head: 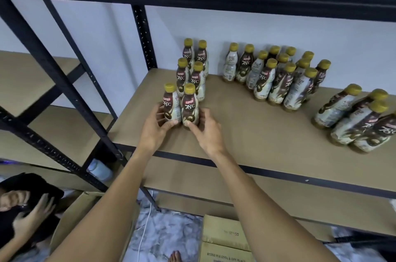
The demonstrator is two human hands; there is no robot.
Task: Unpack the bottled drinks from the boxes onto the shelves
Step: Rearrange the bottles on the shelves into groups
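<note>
The left hand curls round the left bottle, the right hand round the right bottle (both upright on the shelf).

The shelf, a brown board in a black metal frame, fills the middle of the frame. Three groups of gold-capped bottles stand upright on it. A left group runs in two files back to the wall, its front pair nearest the edge. A tight middle group stands by the wall, and a right group at the frame's right edge. Below, stacked cardboard boxes sit on the marbled floor.
</note>
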